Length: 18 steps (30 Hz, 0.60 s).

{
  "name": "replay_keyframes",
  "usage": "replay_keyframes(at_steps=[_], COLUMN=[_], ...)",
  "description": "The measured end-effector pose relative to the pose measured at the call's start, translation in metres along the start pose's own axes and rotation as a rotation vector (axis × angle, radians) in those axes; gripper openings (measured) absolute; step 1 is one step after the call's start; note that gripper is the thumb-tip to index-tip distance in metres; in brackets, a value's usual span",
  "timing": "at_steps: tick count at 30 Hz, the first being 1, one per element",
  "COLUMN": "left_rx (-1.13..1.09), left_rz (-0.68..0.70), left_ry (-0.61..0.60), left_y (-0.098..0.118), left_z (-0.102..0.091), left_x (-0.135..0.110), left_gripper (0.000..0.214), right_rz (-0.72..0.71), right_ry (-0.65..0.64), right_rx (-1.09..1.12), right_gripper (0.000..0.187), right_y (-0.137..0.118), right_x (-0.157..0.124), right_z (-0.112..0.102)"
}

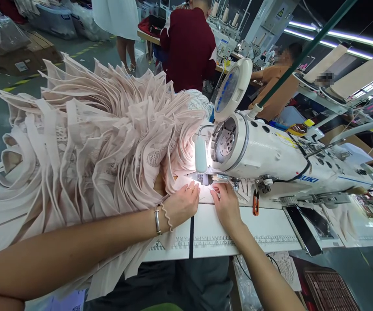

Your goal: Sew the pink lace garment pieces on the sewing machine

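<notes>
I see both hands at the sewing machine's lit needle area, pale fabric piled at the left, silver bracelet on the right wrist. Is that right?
Not quite: in the head view, the silver bracelet is on the wrist of the left hand, not of the right hand. The rest of your reading stands.

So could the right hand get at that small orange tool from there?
Probably yes: the small orange tool lies just beside the right hand, nothing visible between them, though that hand is currently at the pale fabric.

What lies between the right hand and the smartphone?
Orange thread snips, then white tabletop, between the right hand and smartphone, in the head view.
</notes>
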<state>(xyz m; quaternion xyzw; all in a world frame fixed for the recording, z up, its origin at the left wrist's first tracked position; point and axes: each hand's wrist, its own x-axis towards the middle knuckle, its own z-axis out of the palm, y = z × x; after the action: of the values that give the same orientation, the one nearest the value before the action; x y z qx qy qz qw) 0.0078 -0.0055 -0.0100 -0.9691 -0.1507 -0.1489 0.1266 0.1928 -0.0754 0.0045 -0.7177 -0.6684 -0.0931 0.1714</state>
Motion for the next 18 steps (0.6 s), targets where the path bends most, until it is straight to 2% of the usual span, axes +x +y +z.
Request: replay_keyframes(at_steps=[5,12,15,18], left_rx=[-0.036,-0.028,-0.005,0.015], left_rz=[0.007,0.012,0.024,0.024], left_ry=[0.011,0.010,0.032,0.046], left_y=[-0.003,-0.002,-0.003,-0.002], left_z=[0.000,0.001,0.002,0.002], left_x=[0.000,0.000,0.000,0.000], left_gripper=[0.036,0.038,0.036,0.036], right_rz=[-0.053,-0.089,-0.079,-0.018], right_ry=[0.001,0.007,-0.039,-0.160], right_rx=[-0.037,-0.167,-0.212,-0.276], right_gripper=[0.031,0.028,0.027,0.029], right_y=[0.001,-0.004,-0.008,-0.010], right_x=[0.000,0.001,0.002,0.008], right_z=[0.000,0.001,-0.003,-0.011])
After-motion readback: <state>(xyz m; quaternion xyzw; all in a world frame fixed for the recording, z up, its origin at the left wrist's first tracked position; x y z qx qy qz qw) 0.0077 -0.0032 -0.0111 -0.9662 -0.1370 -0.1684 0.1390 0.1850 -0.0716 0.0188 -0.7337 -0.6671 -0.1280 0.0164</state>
